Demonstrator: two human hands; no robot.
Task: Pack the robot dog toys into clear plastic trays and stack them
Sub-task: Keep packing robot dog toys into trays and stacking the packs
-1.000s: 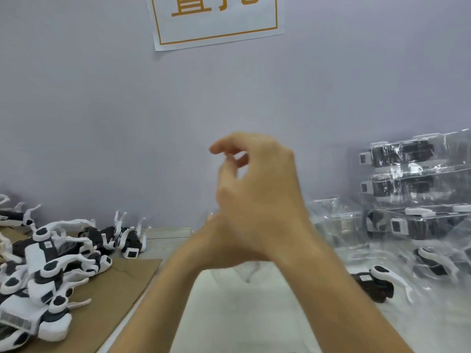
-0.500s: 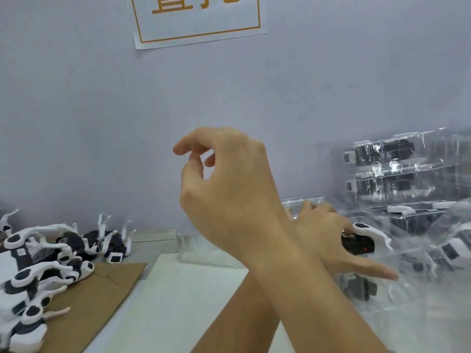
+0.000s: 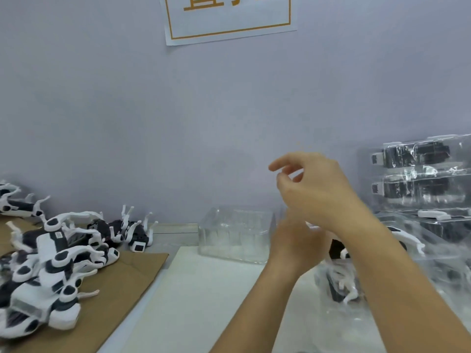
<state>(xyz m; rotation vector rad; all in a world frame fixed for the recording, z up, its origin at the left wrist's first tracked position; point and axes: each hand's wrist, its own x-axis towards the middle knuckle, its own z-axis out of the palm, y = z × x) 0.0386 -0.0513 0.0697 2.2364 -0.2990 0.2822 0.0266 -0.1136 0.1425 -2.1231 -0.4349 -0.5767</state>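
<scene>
My right hand (image 3: 316, 189) hovers above the table's right half with its fingers loosely curled, and it holds nothing. Below and behind it is my left hand (image 3: 293, 243), blurred, its fingers hidden by my right wrist. Whether it holds anything cannot be seen. Just right of it a black-and-white robot dog toy (image 3: 339, 250) shows past my right forearm. Another toy (image 3: 341, 286) lies lower in a clear plastic tray. A stack of filled clear trays (image 3: 420, 179) stands at the right. Empty clear trays (image 3: 237, 233) sit by the wall.
A pile of loose robot dog toys (image 3: 58, 263) lies on brown cardboard (image 3: 122, 284) at the left. A white board (image 3: 204, 301) covers the middle of the table. A sign with orange characters (image 3: 229, 19) hangs on the grey wall.
My right hand has moved right and now covers my left hand. My left hand has drawn back to the left from the toy it was reaching for. The view has shifted slightly.
</scene>
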